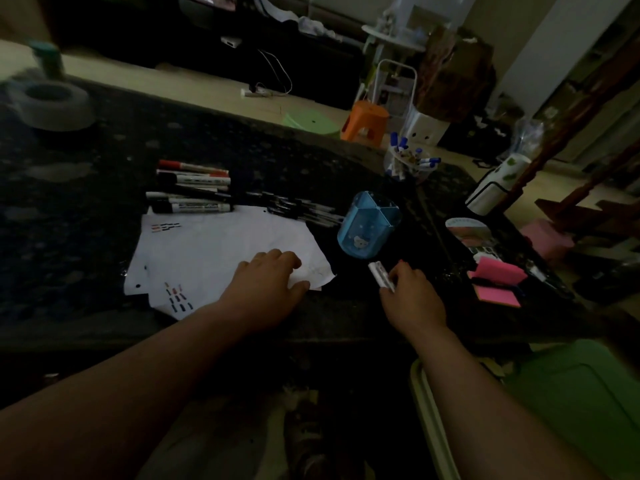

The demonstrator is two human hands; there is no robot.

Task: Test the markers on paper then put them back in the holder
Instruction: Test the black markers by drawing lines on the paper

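Just beyond our right grip [412, 296], which pinches a white marker [380, 274], stands the blue holder [367, 226], handy for dropping it back. Our left grip [268, 282] lies flat on the paper [214, 244], likely pinning it; other markers [192, 188] lie beyond on the tabletop [104, 150].

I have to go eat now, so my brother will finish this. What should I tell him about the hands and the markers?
Left hand: open, resting on the paper.
Right hand: holds a white marker, near the blue holder.
Other markers: lying in a row on the table beyond the paper.
Done: short test marks in two spots on the paper.
Left: the blue holder looks empty; the markers go back in.
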